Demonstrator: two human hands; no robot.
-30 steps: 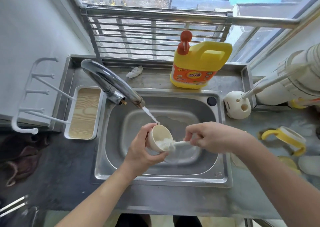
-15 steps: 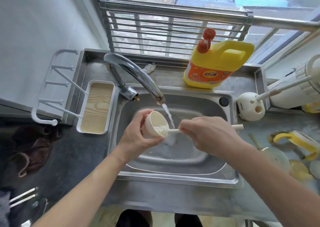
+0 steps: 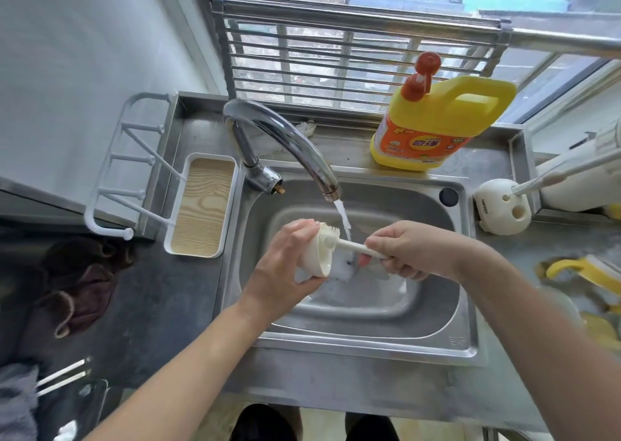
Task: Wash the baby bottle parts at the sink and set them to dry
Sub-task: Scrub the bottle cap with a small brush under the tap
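The left hand (image 3: 285, 259) has its fingers and thumb curled around a cream bottle cap (image 3: 316, 256) and holds it on its side above the basin of the sink (image 3: 369, 343), a little toward 9 o'clock from the basin's middle. The open mouth of the cap faces 3 o'clock. The right hand (image 3: 410, 249) is closed around the handle of a cream brush (image 3: 353, 247), the fingers wrapped under it. It holds the brush nearly level, pointing to 9 o'clock. The bristles are at the upper edge of the cap's mouth, partly inside it.

The faucet (image 3: 279, 138) stands at 10 o'clock of the sink and bends over the basin. A thin water stream (image 3: 342, 215) runs from its spout and comes down at the brush handle, just beside the bristles; I cannot tell if it hits the handle or passes behind it. There is foam on the basin floor below the hands.

A yellow detergent jug (image 3: 437, 121) with a red pump stands on the ledge at 1 o'clock of the sink. At 3 o'clock a white brush holder (image 3: 502, 205) keeps another brush upright. At 9 o'clock lies a white drying rack (image 3: 127, 165) with a wood-pattern tray (image 3: 201, 205). A yellow-handled bottle part (image 3: 578, 269) lies on the counter at 4 o'clock.
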